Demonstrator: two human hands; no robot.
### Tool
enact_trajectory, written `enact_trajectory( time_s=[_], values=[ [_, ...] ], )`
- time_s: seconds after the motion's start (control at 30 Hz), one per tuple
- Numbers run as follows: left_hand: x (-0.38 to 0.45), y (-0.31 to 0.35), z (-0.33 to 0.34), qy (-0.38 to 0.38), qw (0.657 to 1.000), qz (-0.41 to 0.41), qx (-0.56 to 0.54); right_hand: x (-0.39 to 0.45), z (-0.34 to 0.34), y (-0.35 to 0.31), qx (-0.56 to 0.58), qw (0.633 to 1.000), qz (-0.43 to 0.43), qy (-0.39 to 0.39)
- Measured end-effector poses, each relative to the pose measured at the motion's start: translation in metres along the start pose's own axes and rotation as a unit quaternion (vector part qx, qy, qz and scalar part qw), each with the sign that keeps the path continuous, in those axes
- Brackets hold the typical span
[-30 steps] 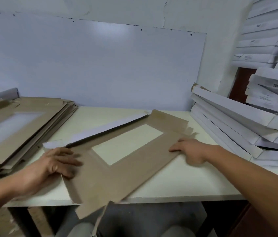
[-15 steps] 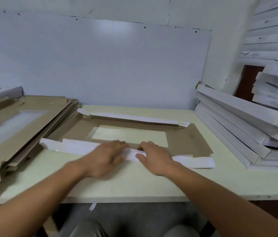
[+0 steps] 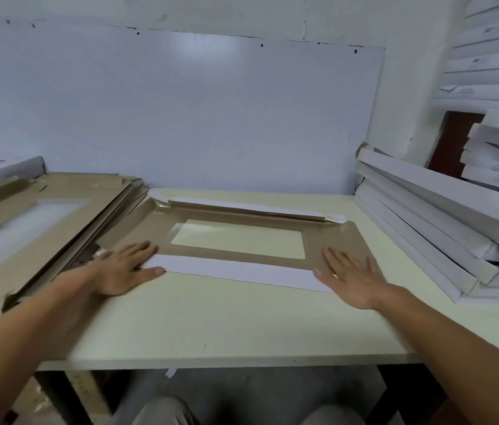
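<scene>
As the head camera looks down over the table (image 3: 226, 326), I have both hands flat on the blank (image 3: 327, 240), a brown card sheet lying between them and just beyond them. My left hand (image 3: 122, 268) is wide, with fingers straight and a little spread, pressing down on the left end of the near flap (image 3: 236, 269). Its thumb runs along that flap's near edge, touching the table. My right hand (image 3: 350, 279) is wide too, palm down with fingers straight and fanned, covering the flap's right end and the brown card just beyond it.

The near flap, white side up, is folded over onto the blank and runs as a long strip from one hand to the other. Beyond the strip, between the hands, the window (image 3: 239, 239) cut in the blank shows the table through it. Past both sets of fingertips, the far flap (image 3: 242, 208) stands partly raised along the blank's far edge, its white face toward me.

Left of my left hand, right up against the blank's left side, lies a stack (image 3: 42, 216) of brown blanks, blurred in my feed. Right of my right hand, apart from the blank, white boxes (image 3: 426, 216) lean in layers. A pale board (image 3: 180, 111) backs the table beyond the hands. Below my forearms, my knees (image 3: 162, 412) show under the table's near edge.
</scene>
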State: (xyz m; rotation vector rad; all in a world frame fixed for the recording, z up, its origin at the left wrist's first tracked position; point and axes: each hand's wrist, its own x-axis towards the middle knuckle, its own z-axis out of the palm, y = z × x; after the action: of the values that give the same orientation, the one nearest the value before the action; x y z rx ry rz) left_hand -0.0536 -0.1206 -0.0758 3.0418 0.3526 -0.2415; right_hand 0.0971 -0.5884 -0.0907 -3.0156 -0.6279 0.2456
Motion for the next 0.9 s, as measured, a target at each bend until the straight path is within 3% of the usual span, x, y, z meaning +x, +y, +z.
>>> enact_trajectory(
  time_s=[0.2,0.3,0.37,0.47,0.53,0.63,0.73,0.9],
  values=[
    [-0.007,-0.005,0.001,0.125,0.987,0.097,0.022,-0.020,0.000,-0.016,0.011,0.987,-0.149,0.059],
    [-0.018,0.009,0.000,0.281,0.942,0.167,0.071,-0.024,0.001,-0.029,-0.022,0.980,-0.182,0.070],
    [-0.024,0.017,-0.001,0.310,0.930,0.194,0.042,-0.026,-0.002,-0.036,0.009,0.975,-0.195,0.110],
    [-0.030,0.029,0.002,0.271,0.940,0.205,-0.032,-0.027,-0.008,-0.037,0.078,0.970,-0.171,0.156],
    [-0.032,0.039,0.009,0.244,0.952,0.181,-0.043,-0.026,-0.010,-0.036,0.093,0.977,-0.132,0.141],
    [-0.031,0.065,0.013,0.225,0.969,0.104,-0.017,-0.024,-0.013,-0.048,0.068,0.984,-0.109,0.123],
    [-0.029,0.112,0.020,0.204,0.974,0.101,0.000,-0.020,-0.005,-0.088,0.000,0.985,-0.137,0.102],
    [-0.021,0.175,0.031,0.040,0.986,0.159,-0.011,-0.022,0.014,-0.144,0.025,0.980,-0.197,0.007]
  ],
)
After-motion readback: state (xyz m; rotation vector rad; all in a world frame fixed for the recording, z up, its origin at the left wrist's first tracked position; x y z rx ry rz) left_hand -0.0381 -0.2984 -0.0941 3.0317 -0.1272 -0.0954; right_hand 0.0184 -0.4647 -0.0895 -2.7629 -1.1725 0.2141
